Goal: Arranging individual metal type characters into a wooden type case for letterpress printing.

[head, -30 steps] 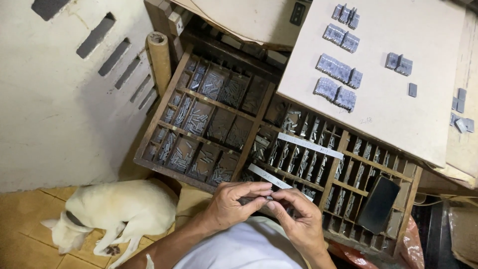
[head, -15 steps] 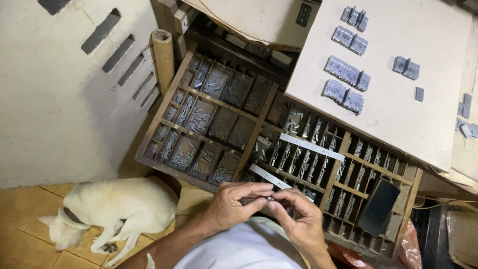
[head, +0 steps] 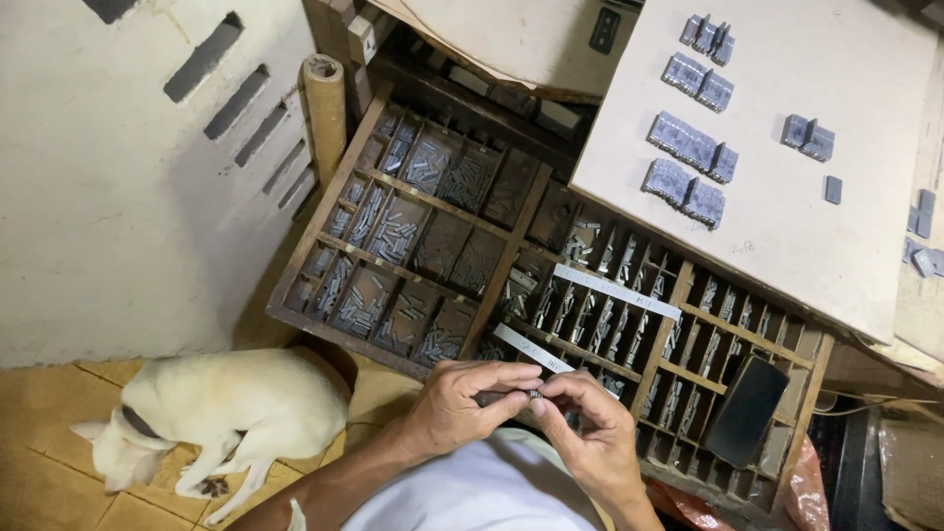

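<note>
Left hand: curling over the near edge of the type case, its grip closing on a small dark metal piece, thumb and fingertips pinching it from the left.
Right hand: meeting the left one at the middle, its fingertips touching the same piece from the right; its grip is closing on it too.
Metal piece: sitting between the two hands, just above the person's white shirt and just in front of the case; it is mostly hidden by fingers, so its shape is hard to tell.
Type case: a wooden tray lying tilted, split into many small compartments, each holding grey metal sorts.
Strips: two pale strips are lying across the right half of the case.
Phone: a dark slab resting on the case's right-hand compartments.
Board: a pale surface overlapping the case's far right corner, carrying several grey type blocks in small groups.
Dog: a white dog is lying on the tiled floor, left of the person, beside the case.
</note>
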